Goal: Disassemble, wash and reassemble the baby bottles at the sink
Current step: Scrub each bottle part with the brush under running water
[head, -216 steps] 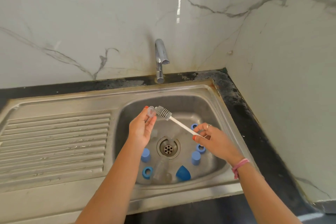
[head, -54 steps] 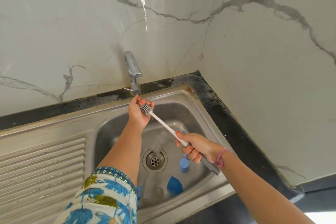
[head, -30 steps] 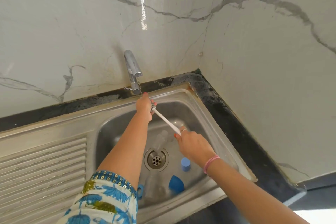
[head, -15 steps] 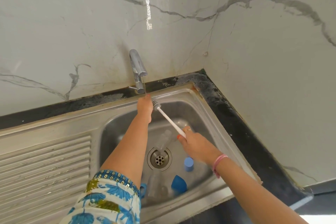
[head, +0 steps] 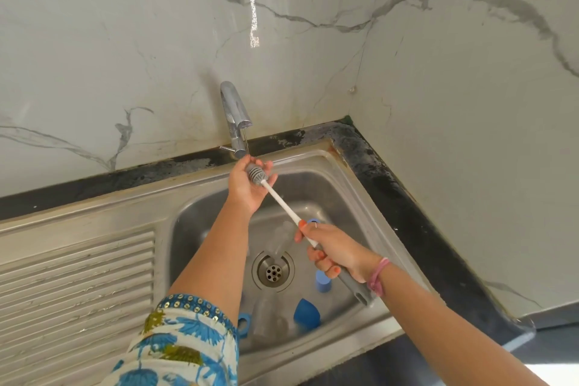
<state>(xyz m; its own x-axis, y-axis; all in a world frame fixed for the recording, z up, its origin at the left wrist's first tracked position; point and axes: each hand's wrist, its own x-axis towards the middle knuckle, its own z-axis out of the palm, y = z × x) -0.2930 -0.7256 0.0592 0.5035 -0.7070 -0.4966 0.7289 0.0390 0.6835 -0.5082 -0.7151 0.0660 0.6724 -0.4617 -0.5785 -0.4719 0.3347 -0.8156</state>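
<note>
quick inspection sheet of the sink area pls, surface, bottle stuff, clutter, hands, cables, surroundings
surface: steel sink with a ribbed drainboard on its left; drain uncovered.
job's things: bottle brush, head up under the tap, thin stream running; clear bottle lying by the drain, a second clear bottle near the front wall; blue cap, blue cup, blue ring in the basin.
clutter: nothing seen.
hands: left hand cupped around the brush head, whether it holds a small part cannot be told; right hand grips the brush handle.
cables: nothing seen.
surroundings: marble-pattern walls; stained dark counter edge.
</note>
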